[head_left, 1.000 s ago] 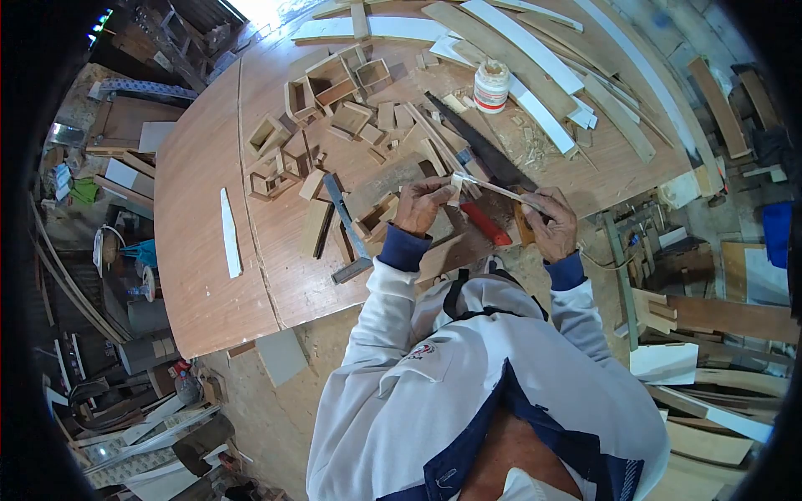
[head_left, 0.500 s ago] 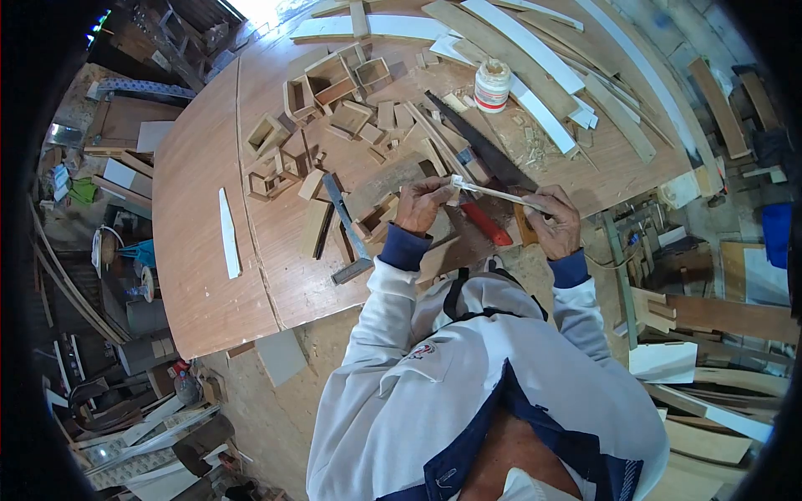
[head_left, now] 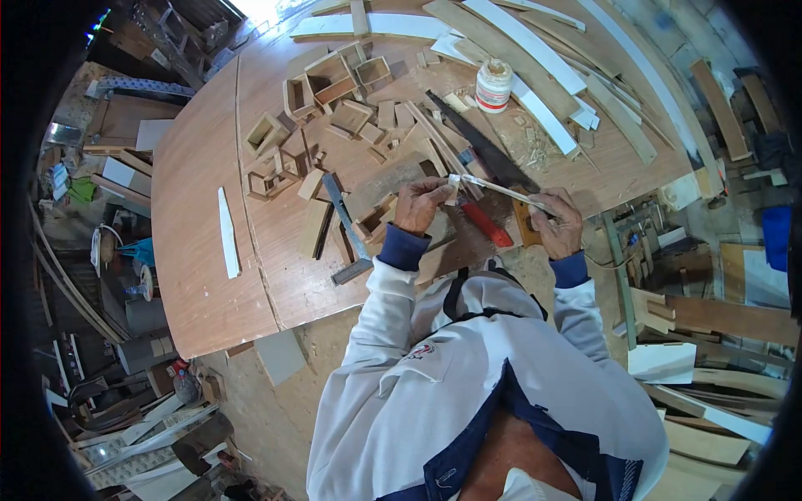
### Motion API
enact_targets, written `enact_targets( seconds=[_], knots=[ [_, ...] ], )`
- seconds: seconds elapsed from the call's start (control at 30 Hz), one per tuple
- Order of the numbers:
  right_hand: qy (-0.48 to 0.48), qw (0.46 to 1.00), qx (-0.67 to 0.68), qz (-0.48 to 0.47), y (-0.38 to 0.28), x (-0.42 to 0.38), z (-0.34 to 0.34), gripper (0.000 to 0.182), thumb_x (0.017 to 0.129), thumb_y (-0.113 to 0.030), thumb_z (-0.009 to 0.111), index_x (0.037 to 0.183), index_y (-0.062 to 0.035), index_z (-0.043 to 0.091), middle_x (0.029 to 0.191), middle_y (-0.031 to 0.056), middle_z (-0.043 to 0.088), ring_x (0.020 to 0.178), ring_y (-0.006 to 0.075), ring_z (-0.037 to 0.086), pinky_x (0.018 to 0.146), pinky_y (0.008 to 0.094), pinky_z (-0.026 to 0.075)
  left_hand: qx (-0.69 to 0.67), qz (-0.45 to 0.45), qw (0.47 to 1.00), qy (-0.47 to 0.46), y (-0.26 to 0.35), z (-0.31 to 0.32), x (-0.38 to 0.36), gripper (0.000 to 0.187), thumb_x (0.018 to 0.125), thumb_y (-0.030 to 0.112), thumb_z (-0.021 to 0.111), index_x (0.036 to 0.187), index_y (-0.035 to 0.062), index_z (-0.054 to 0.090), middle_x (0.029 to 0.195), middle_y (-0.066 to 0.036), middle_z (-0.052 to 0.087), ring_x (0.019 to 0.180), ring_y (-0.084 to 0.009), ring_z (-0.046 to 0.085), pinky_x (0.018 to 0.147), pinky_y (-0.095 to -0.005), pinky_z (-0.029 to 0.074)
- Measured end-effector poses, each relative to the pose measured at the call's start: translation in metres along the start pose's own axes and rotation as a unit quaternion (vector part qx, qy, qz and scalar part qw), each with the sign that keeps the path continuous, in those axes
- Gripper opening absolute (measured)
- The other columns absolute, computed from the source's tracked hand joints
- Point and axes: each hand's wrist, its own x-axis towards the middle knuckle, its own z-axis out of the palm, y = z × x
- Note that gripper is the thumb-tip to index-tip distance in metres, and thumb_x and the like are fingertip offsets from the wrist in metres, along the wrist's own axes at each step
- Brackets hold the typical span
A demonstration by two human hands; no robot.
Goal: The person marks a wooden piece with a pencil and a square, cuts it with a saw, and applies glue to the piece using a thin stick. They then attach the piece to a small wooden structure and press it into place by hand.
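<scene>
My left hand (head_left: 420, 204) is closed on a small wooden piece (head_left: 454, 188) with white paste on its end. Between the fingers of my right hand (head_left: 558, 219) is a thin wooden stick (head_left: 505, 193), its white-smeared tip just to the right of that piece. Below the stick, a handsaw with a red handle (head_left: 486, 224) lies on the table, its dark blade (head_left: 480, 144) pointing away from me. A square with a grey blade (head_left: 344, 215) lies left of my left hand, beside small wood offcuts. An uncapped white jar (head_left: 494, 86) stands farther back.
Small open wooden boxes (head_left: 332, 81) and several offcuts cover the middle of the wooden table (head_left: 200, 167). Long white-faced strips (head_left: 526, 42) lie at the back right. A pointed white strip (head_left: 227, 234) rests at the left. Boards (head_left: 727, 321) are stacked on the right.
The stick's tip has drawn back to the right from the small wooden piece, leaving a slight gap. My right hand has shifted slightly right; my left hand is almost still.
</scene>
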Motion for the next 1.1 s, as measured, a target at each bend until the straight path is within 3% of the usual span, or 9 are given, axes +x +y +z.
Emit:
enact_targets(
  seconds=[0.17,0.23,0.33,0.4,0.47,0.57,0.67,0.97,1.1],
  knots=[
    [-0.006,0.999,-0.038,-0.013,0.007,0.01,-0.002,0.018,0.076,0.001,0.064,0.094,-0.0021,0.067,0.09,0.0119,0.061,0.082,0.0236,0.061,0.077,0.0305,0.048,0.027,0.003,1.0,-0.01,-0.012,0.0,0.006,0.024,0.082,0.018,0.063,0.094,-0.001,0.069,0.076,-0.002,0.064,0.068,-0.0098,0.054,0.064,-0.0242,0.043],
    [0.069,0.995,-0.067,0.022,0.006,0.024,-0.008,0.015,0.08,-0.004,0.063,0.094,-0.0002,0.067,0.09,0.0144,0.064,0.084,0.0255,0.062,0.079,0.0323,0.048,0.019,0.003,1.0,-0.018,-0.008,0.003,0.003,0.023,0.083,0.018,0.063,0.094,-0.0008,0.069,0.076,-0.001,0.063,0.068,-0.0096,0.054,0.064,-0.0239,0.042],
    [0.095,0.983,-0.153,0.023,0.004,0.075,-0.026,0.016,0.083,-0.013,0.063,0.093,-0.001,0.067,0.088,0.0149,0.065,0.084,0.0255,0.062,0.075,0.0324,0.049,-0.003,0.013,0.999,-0.031,-0.013,0.004,0.001,0.022,0.084,0.018,0.062,0.094,-0.0004,0.069,0.075,-0.001,0.062,0.067,-0.0091,0.054,0.064,-0.0232,0.042],
    [0.105,0.969,-0.221,-0.029,0.018,0.118,-0.037,0.018,0.083,-0.019,0.062,0.092,-0.0041,0.068,0.091,0.0135,0.064,0.085,0.0265,0.062,0.074,0.035,0.049,-0.019,0.027,0.999,-0.039,-0.01,0.006,-0.003,0.022,0.085,0.018,0.061,0.094,-0.0002,0.068,0.075,0.0,0.062,0.067,-0.0089,0.053,0.064,-0.023,0.042],
    [0.08,0.942,-0.318,-0.074,0.019,0.16,-0.046,0.021,0.083,-0.024,0.059,0.093,-0.0094,0.069,0.093,0.0122,0.064,0.088,0.0289,0.062,0.075,0.0386,0.049,-0.089,0.016,0.993,-0.07,0.001,0.008,-0.014,0.02,0.086,0.019,0.061,0.09,0.0004,0.067,0.073,0.001,0.06,0.067,-0.0084,0.053,0.064,-0.0223,0.041],
    [0.022,0.903,-0.42,-0.086,0.015,0.211,-0.048,0.02,0.079,-0.024,0.058,0.094,-0.0156,0.07,0.093,0.0112,0.064,0.091,0.029,0.061,0.075,0.041,0.05,-0.022,0.068,0.996,-0.049,-0.019,0.001,-0.017,0.019,0.087,0.019,0.061,0.086,0.0011,0.065,0.072,0.001,0.059,0.066,-0.0079,0.052,0.063,-0.0217,0.04],
    [-0.034,0.87,-0.483,-0.089,0.0,0.244,-0.04,0.021,0.075,-0.02,0.059,0.092,-0.018,0.07,0.093,0.011,0.064,0.092,0.0287,0.062,0.076,0.0399,0.05,-0.065,0.053,0.996,-0.023,-0.014,0.003,-0.031,0.018,0.087,0.02,0.062,0.083,0.0027,0.065,0.071,0.002,0.058,0.066,-0.0074,0.051,0.063,-0.0216,0.039],
    [-0.135,0.819,-0.543,-0.126,-0.001,0.307,0.017,0.019,0.069,-0.009,0.064,0.087,-0.0134,0.069,0.089,0.0118,0.067,0.09,0.0304,0.065,0.074,0.0413,0.052,-0.088,0.036,0.995,0.027,-0.025,0.004,-0.044,0.015,0.087,0.019,0.062,0.084,0.0036,0.064,0.07,0.001,0.058,0.065,-0.0077,0.051,0.062,-0.0222,0.04],
    [-0.152,0.799,-0.57,-0.116,0.003,0.305,0.042,0.024,0.073,-0.015,0.066,0.097,-0.0125,0.067,0.092,0.0135,0.067,0.091,0.0316,0.065,0.075,0.0425,0.052,-0.103,0.028,0.994,0.032,-0.02,0.005,-0.048,0.015,0.087,0.018,0.063,0.084,0.0035,0.064,0.072,0.001,0.059,0.066,-0.0078,0.053,0.062,-0.0225,0.041]
  ],
)
